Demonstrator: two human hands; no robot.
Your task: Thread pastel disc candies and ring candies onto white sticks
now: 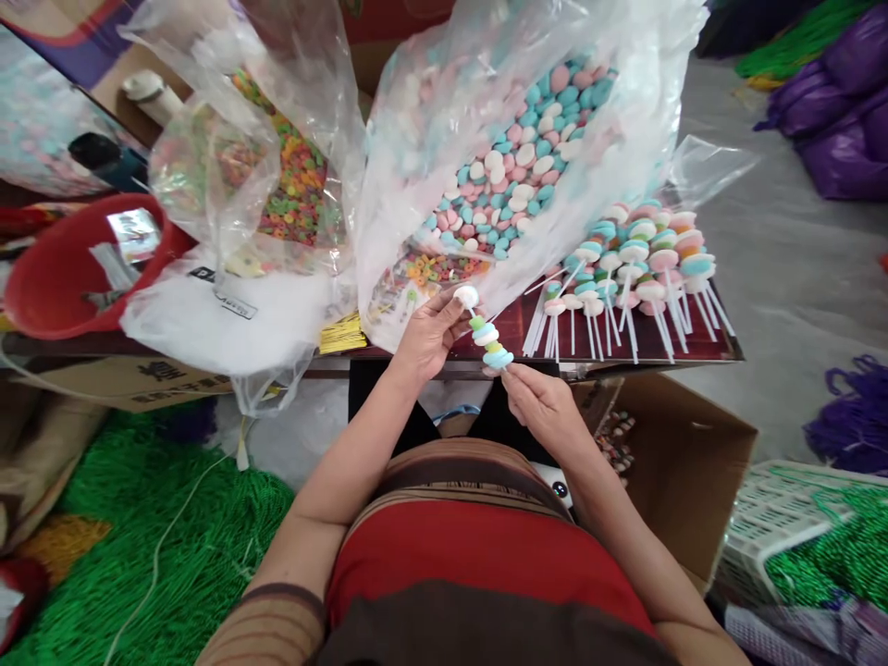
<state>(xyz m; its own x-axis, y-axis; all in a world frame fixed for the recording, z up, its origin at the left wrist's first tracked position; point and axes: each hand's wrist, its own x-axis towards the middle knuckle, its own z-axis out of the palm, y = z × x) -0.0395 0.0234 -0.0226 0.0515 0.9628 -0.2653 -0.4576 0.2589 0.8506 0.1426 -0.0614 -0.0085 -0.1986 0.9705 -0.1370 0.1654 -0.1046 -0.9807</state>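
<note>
Between my hands, over the table's front edge, is a candy skewer (489,340) of pale blue, white and green pieces on a white stick. My left hand (431,335) pinches a white round candy (467,296) at the stick's upper end. Below the lowest blue piece, my right hand (537,393) grips the skewer's lower end, and its fingers hide that part of the stick. Just ahead, a large clear bag (395,176) holds pink, blue and white candies (510,180). Small colourful rings (444,268) lie by its mouth.
Finished-looking candy skewers (635,254) are piled at the table's right end. To the left are a bag of coloured rings (295,185), a red basin (52,268) and yellow slips (343,334). A cardboard box (686,472) stands below right, beside a white crate (777,518).
</note>
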